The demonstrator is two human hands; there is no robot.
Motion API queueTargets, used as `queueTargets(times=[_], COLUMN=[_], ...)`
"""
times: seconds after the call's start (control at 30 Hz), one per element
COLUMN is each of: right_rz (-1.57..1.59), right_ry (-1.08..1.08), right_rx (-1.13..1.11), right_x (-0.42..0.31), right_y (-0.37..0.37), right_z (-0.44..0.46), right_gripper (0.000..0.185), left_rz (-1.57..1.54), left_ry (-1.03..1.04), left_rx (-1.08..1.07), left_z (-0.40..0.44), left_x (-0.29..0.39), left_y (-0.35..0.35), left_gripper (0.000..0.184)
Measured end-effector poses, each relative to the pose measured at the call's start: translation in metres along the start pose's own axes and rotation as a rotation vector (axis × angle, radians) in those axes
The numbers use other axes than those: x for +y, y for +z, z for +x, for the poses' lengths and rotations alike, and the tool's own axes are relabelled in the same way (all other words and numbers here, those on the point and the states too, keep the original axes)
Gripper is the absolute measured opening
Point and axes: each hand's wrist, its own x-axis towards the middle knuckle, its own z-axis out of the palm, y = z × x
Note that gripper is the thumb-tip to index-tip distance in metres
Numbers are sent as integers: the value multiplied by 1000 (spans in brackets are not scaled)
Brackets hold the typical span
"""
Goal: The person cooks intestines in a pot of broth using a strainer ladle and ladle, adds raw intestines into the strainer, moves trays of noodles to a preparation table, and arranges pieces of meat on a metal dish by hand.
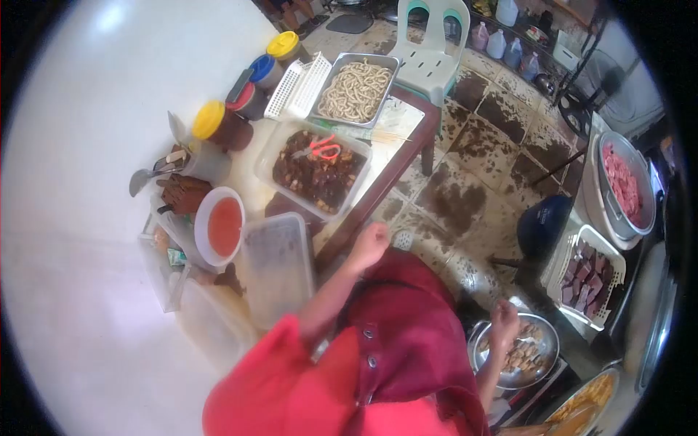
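My left hand is held in front of my body near the table's edge, its fingers curled closed with nothing visible in them. Beyond it, a clear plastic tub holds dark chunks in sauce, and orange-handled scissors lie on top. A lidded-looking translucent container stands to the left of my forearm. My right hand hangs over the edge of a metal bowl with brown pieces inside. Its fingers are also curled in, somewhat blurred, and nothing shows in them.
On the table stand a metal tray of pale coiled strips, lidded jars and a bowl of orange liquid. A plastic chair is beyond. At right are a basket of dark blocks and a basin of meat.
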Motion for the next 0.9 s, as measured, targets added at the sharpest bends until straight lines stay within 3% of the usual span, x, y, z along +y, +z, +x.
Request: queueTargets(times=[0.17, 0.33, 0.43, 0.8, 0.9], right_rz=[-212, -268, -353, -378, -408], right_ry=[-72, 45, -59, -4, -31], right_rx=[-40, -144, -142, -441, -453], right_x=[-16, -33, -67, -109, -118], right_y=[6, 27, 43, 96, 106], right_z=[18, 48, 62, 93, 104], right_gripper=[15, 18, 18, 28, 28], left_rz=[34, 31, -14, -72, -51], left_ry=[-8, 33, -11, 123, 59], left_rx=[-1, 25, 5, 85, 92], left_z=[18, 43, 57, 102, 110], left_x=[0, -11, -12, -10, -10], left_y=[-7, -21, -31, -83, -95], left_gripper=[28, 26, 23, 21, 23])
